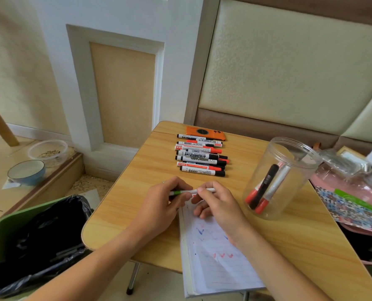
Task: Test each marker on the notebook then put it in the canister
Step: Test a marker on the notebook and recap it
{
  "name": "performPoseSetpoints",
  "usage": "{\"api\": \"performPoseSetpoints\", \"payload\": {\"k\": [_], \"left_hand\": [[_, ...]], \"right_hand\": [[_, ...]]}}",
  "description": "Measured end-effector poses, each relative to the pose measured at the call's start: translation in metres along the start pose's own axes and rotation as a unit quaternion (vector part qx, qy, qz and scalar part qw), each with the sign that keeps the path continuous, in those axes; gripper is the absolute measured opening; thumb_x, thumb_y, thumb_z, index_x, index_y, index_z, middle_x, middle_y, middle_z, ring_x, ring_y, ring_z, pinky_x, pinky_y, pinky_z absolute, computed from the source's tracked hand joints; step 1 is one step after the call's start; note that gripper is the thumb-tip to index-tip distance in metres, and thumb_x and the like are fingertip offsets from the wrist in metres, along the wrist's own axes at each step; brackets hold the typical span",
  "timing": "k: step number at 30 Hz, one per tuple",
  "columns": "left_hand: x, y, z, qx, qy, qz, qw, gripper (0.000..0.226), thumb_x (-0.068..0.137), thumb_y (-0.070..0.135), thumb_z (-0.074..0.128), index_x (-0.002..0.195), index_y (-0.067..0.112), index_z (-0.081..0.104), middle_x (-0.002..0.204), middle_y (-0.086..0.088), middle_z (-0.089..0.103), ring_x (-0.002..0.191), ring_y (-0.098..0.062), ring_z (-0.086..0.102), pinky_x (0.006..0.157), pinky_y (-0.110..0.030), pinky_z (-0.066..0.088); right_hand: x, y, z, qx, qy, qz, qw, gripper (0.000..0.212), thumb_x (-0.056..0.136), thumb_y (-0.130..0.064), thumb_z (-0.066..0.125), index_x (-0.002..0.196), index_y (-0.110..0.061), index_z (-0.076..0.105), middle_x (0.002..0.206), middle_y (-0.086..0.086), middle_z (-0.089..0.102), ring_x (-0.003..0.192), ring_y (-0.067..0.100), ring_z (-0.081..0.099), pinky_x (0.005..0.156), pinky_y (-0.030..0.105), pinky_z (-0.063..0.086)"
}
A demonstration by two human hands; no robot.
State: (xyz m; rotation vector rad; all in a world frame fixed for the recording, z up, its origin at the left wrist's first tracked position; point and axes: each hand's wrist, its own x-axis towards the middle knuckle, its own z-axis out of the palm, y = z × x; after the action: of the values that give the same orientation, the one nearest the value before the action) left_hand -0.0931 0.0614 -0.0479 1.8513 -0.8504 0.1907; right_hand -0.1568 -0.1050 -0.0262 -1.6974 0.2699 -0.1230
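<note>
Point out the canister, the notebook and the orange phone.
canister (pixel 289 146), head view, on its clear rim.
notebook (pixel 213 270), head view, on the bare lined page.
orange phone (pixel 205 132), head view, on its back.

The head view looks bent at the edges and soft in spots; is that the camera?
Head view: yes, wide-angle warp bows the wall panels; even daylight, faint shadows; the notebook ticks are blurry; the canister shows mild glare; both hands look soft around the marker.
</note>
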Motion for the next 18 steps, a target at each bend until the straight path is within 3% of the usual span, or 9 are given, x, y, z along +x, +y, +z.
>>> {"api": "performPoseSetpoints", "payload": {"k": [5,13,16,18], "left_hand": [[-0.001,0.001,-0.002,0.008,0.001,0.015,1.0,0.009,0.094,0.013,0.068,0.095,0.022,0.067,0.077,0.012,0.066,0.072,-0.013,0.064,0.061,-0.022,0.047],[-0.002,0.0,-0.003,0.021,0.005,0.041,0.999,0.004,0.095,0.017,0.069,0.095,0.02,0.066,0.078,0.014,0.064,0.07,-0.015,0.061,0.062,-0.032,0.047],[-0.001,0.002,0.001,0.027,0.007,0.046,0.999,0.005,0.095,0.019,0.068,0.096,0.021,0.065,0.08,0.016,0.064,0.073,-0.012,0.061,0.062,-0.026,0.046],[0.0,0.001,0.005,0.042,0.002,0.049,0.998,0.008,0.095,0.022,0.068,0.102,0.023,0.063,0.087,0.016,0.065,0.078,-0.01,0.06,0.064,-0.026,0.047]], "right_hand": [[0.0,-0.002,0.001,-0.014,0.001,0.017,1.0,0.018,0.104,-0.022,0.059,0.102,-0.004,0.061,0.073,0.004,0.068,0.053,0.016,0.059,0.049,0.025,0.041],[0.0,-0.003,-0.002,-0.028,-0.013,0.014,0.999,0.02,0.105,-0.023,0.059,0.099,-0.004,0.059,0.071,0.006,0.063,0.049,0.017,0.054,0.045,0.025,0.033],[-0.003,-0.008,0.0,0.0,0.008,0.03,1.0,0.016,0.104,-0.018,0.059,0.1,-0.003,0.059,0.074,0.007,0.067,0.051,0.015,0.06,0.045,0.023,0.035],[-0.004,-0.014,0.0,0.025,0.028,0.033,0.999,0.01,0.104,-0.014,0.058,0.102,-0.004,0.059,0.083,0.01,0.075,0.063,0.02,0.072,0.048,0.025,0.04]]}}
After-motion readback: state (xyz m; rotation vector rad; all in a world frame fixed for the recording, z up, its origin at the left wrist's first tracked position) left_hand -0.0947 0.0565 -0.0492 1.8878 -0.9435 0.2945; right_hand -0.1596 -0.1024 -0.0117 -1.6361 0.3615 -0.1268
